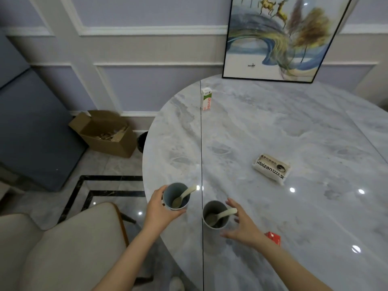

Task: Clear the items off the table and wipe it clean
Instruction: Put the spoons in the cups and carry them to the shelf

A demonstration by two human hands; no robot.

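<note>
On the grey marble tabletop [273, 127], the left hand [159, 208] grips a blue cup holding a pale spoon [176, 197] at seven o'clock, while the right hand [241, 223] spreads released beside a grey cup with a spoon [215, 216].

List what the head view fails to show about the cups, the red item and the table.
- Red item: mostly behind the right hand; its kind is unclear.
- Cup contents: spoons and shadow hide the bottoms of the left cup and right cup.
- Table: cut off by the right and bottom edges.
- Milk carton: print too small.
</note>
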